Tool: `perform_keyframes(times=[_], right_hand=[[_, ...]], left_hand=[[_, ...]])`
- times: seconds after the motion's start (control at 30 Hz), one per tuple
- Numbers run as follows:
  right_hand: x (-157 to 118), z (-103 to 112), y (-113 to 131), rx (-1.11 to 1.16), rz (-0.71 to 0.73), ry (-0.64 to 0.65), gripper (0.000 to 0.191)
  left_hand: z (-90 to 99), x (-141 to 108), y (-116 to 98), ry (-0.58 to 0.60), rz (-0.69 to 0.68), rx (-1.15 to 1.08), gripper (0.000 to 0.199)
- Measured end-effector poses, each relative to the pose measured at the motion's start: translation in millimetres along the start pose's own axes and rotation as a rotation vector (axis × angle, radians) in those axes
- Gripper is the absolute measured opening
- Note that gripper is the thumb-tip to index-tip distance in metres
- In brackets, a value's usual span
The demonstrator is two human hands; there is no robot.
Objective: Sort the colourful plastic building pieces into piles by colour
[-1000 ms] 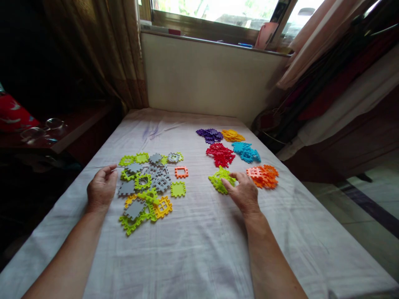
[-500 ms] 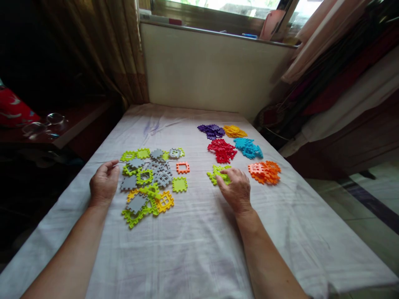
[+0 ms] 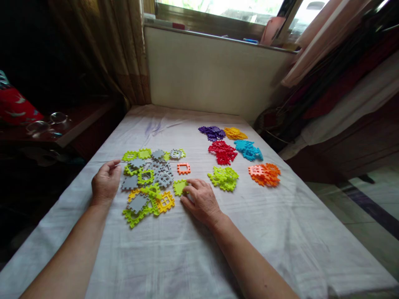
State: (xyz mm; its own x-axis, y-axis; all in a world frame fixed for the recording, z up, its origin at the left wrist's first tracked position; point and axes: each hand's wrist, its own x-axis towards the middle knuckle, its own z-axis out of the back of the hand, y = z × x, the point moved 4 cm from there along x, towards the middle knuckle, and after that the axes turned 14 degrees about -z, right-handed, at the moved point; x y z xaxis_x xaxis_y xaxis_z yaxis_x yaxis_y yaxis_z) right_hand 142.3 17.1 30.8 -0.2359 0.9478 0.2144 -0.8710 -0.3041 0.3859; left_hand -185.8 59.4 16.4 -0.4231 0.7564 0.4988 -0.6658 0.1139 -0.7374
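My right hand (image 3: 201, 201) is at the right edge of a lime green square tile (image 3: 179, 187) with toothed edges. Thumb and fingers close on that edge and cover part of it; the tile lies flat on the cloth. Left of the mixed pile, my left hand (image 3: 106, 182) rests on its side, fingers together and curled, with nothing visible in them. Between the hands lie grey tiles (image 3: 138, 203), lime green frames (image 3: 145, 177) and a yellow window tile (image 3: 165, 202), overlapping. An orange frame (image 3: 183, 168) lies just beyond the green tile.
Sorted piles lie to the right: lime green (image 3: 223, 178), orange (image 3: 264, 174), red (image 3: 222, 152), blue (image 3: 248, 150), purple (image 3: 212, 133) and yellow (image 3: 235, 133). A white cloth (image 3: 162, 257) covers the table. Glasses (image 3: 59, 118) sit on a side table at left.
My right hand has moved left from the lime green pile to the single green tile, and that pile shows fully. My left hand has stayed in place.
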Motion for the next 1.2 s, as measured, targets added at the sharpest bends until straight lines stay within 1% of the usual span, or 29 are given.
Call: perform_keyframes(times=[0.07, 0.17, 0.23, 0.3, 0.37, 0.53, 0.63, 0.73, 0.87, 0.97, 1.07, 1.13, 1.2], right_hand=[[-0.2, -0.5, -1.6, 0.008, 0.011, -0.028, 0.011], [-1.4, -0.3, -1.7, 0.002, 0.055, -0.052, 0.010], [-2.1, 2.0, -1.8, 0.001, 0.081, -0.060, 0.010], [-2.0, 6.5, -4.8, 0.004, 0.072, -0.079, 0.009], [-0.9, 11.9, -12.0, 0.007, 0.021, -0.118, 0.012], [2.6, 21.5, -40.9, 0.071, -0.201, -0.252, 0.019], [4.4, 24.6, -55.2, 0.181, -0.287, -0.260, 0.025], [5.6, 36.3, -72.7, 0.305, -0.364, -0.279, 0.026], [3.0, 61.1, -116.0, 0.444, -0.577, -0.385, 0.037], [-0.4, 69.0, -147.0, 0.506, -0.711, -0.400, 0.043], [-1.5, 66.7, -160.5, 0.506, -0.733, -0.354, 0.045], [-1.7, 64.7, -161.7, 0.468, -0.719, -0.342, 0.046], [-2.2, 64.7, -160.7, 0.392, -0.707, -0.362, 0.046]], left_hand=[[0.4, -0.1, -0.7, -0.007, -0.005, 0.004, 0.045], [0.9, -0.3, -2.0, -0.012, -0.008, 0.005, 0.044], [1.3, -0.4, -2.6, -0.013, -0.012, 0.009, 0.044], [1.6, -0.4, -2.7, -0.014, -0.010, 0.008, 0.044], [1.8, -0.2, -3.0, -0.013, -0.013, 0.005, 0.045], [2.9, 0.6, -3.9, -0.015, -0.006, 0.018, 0.046], [3.7, 1.3, -4.1, -0.013, -0.003, 0.031, 0.044], [3.4, 1.5, -3.3, -0.013, 0.003, 0.025, 0.043], [2.4, 1.4, -2.5, -0.022, -0.003, 0.014, 0.044], [2.6, 1.5, -2.4, -0.027, -0.013, 0.022, 0.045], [2.7, 2.1, -1.4, -0.023, -0.020, 0.039, 0.046], [2.2, 2.4, 0.3, -0.026, -0.014, 0.035, 0.048], [1.3, 2.5, 2.0, -0.029, -0.007, 0.030, 0.050]])
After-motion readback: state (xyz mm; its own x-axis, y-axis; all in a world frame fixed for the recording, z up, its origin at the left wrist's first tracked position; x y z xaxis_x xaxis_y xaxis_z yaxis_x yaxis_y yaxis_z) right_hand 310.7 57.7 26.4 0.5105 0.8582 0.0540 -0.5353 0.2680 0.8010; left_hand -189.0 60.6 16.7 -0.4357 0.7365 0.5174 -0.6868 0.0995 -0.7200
